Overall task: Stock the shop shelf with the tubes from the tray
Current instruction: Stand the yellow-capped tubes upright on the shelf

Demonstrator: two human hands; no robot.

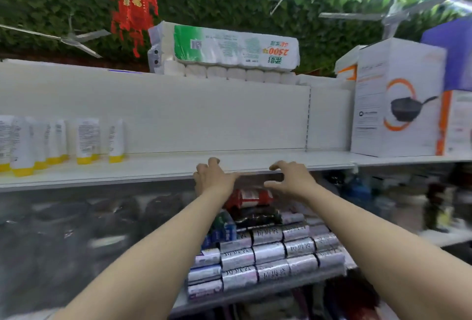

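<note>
Tubes, white with yellow caps and fine printed labels, stand cap-down in a loose cluster at the left end of the shelf. From the cluster a long bare stretch of the shelf board runs to a boxed pan at its right end. Both hands sit at the shelf's front lip, about midway along. The left hand has loosely curled fingers over the edge and holds nothing. The right hand is just beside it, fingers spread apart and bent, also empty. Silvery packets are stacked below the shelf.
</note>
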